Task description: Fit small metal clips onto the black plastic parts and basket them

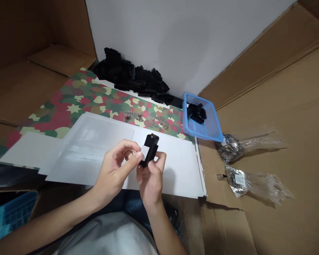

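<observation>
My right hand [152, 177] grips the lower end of a long black part [152, 148] with ribs along one side. A small metal pin or screw [152, 134] shows at its upper end. Between the thumb and fingers of my left hand [118, 161] is a small flat white piece [144, 151], which lies against the left side of the black part; I cannot tell whether it is attached there. Both hands are above white sheets [101, 141] on the table. Behind the sheets lie two loose groups of small metal pieces [159, 122].
A heap of black parts [130, 76] lies along the back wall. At the right is a blue basket [210, 134] holding more black parts. Beyond it, plastic bags of small metal pieces [230, 148] rest on cardboard [281, 159]. A camouflage-patterned cover [69, 99] lies under the sheets.
</observation>
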A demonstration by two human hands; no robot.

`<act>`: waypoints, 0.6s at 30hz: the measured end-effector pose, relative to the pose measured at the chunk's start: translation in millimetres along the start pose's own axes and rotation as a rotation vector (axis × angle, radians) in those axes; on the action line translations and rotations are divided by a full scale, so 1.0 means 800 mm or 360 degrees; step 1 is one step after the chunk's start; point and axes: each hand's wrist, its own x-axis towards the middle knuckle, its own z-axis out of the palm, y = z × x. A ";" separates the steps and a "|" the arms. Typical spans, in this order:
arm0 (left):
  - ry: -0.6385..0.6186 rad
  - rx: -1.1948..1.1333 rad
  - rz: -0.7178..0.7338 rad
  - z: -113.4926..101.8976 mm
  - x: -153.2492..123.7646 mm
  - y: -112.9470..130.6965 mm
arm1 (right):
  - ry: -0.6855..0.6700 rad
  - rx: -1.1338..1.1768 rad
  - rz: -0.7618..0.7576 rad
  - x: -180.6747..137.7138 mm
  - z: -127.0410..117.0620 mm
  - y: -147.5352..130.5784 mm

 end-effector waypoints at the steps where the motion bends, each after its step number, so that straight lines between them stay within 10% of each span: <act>1: 0.0005 0.0007 -0.0001 0.000 0.000 0.000 | 0.0010 -0.0013 0.0005 0.000 0.000 0.000; 18: 0.0075 0.0265 0.0038 0.008 0.004 0.000 | 0.0008 -0.0120 -0.0019 0.003 -0.010 0.000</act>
